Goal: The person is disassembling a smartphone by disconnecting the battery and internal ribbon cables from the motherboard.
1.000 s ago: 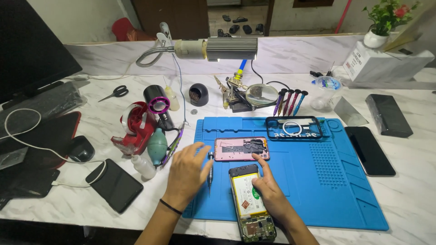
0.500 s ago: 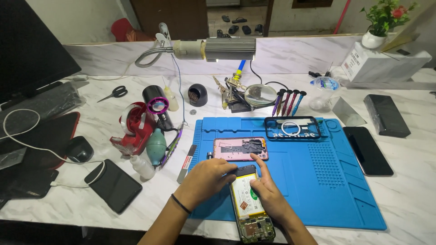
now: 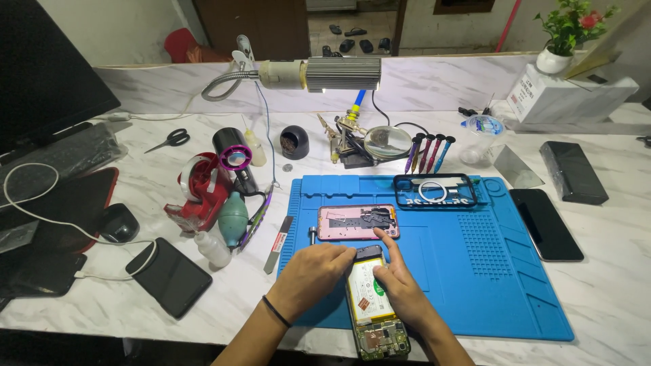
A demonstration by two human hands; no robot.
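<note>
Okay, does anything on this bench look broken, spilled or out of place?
Nothing spilled. The opened smartphone under both the left hand and the right hand lies backless, battery and circuit board bare; its pink rear frame sits apart on the blue silicone mat.

Bright, even light falls from the gooseneck lamp [image 3: 319,73] onto the marble surface [image 3: 610,285] (soft shadows only). The frame is sharp; straight edges bow near the borders, and the left corners darken.
</note>
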